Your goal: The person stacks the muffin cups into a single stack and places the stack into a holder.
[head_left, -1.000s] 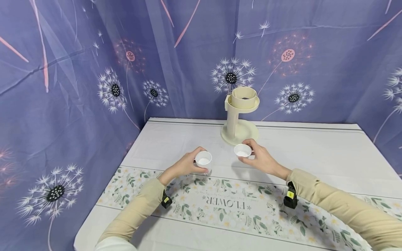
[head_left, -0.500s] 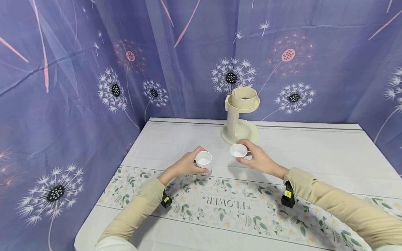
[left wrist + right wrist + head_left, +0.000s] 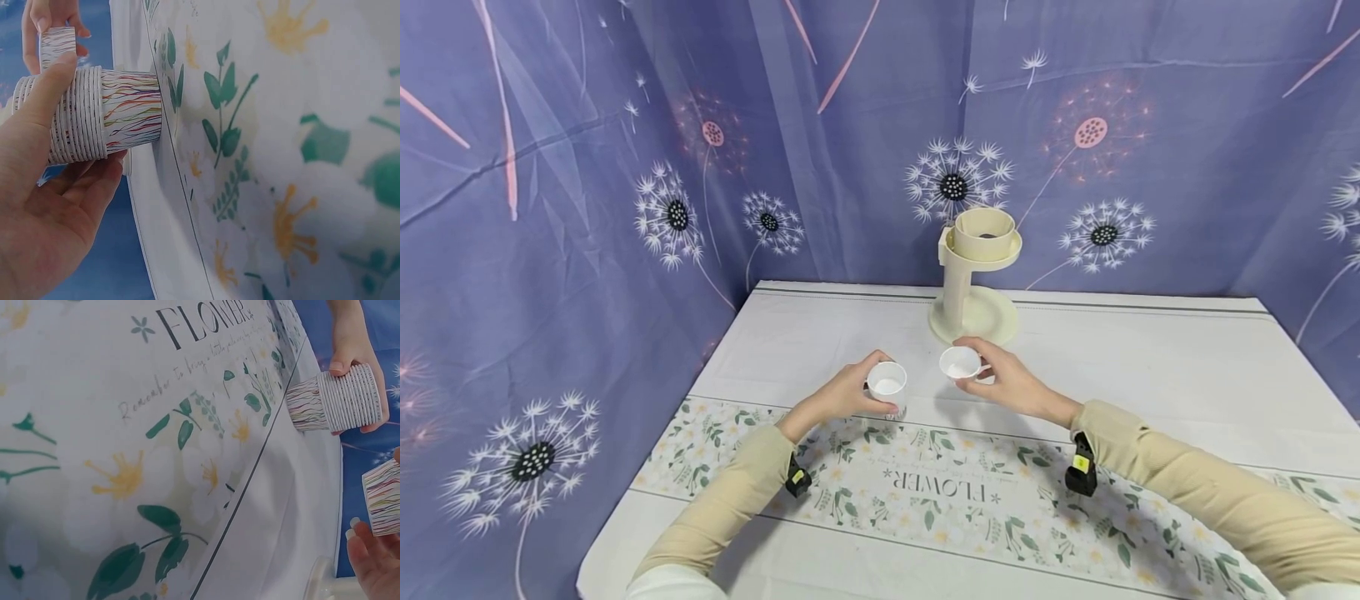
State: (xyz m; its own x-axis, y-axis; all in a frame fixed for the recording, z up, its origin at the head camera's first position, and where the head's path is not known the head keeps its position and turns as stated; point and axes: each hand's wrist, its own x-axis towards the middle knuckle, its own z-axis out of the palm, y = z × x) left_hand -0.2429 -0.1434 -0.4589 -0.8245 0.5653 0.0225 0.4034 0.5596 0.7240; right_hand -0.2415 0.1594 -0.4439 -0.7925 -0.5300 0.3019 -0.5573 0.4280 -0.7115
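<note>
My left hand (image 3: 848, 392) grips a stack of paper cups (image 3: 887, 380), thumb and fingers around it. In the left wrist view, the cup stack (image 3: 131, 109) shows several nested rims and coloured wavy lines; its base appears to meet the tablecloth. Just to the right, my right hand (image 3: 1017, 385) holds a single paper cup (image 3: 960, 363) between thumb and fingers, above the table. A small white tab juts from that cup's right side. The right wrist view catches the single cup (image 3: 384, 497) at its edge, with the same wavy pattern. A gap separates cup and stack.
Behind the right hand stands a cream holder (image 3: 955, 292) with a round base and a raised ring carrying an open cylinder (image 3: 983, 242). A white tablecloth (image 3: 820, 333) with a floral band covers the table. A purple dandelion-print curtain (image 3: 865, 167) hangs behind and on the left.
My right hand has moved left with the paper cup, closer to the stack. The left hand and its cup stack have stayed in place.
</note>
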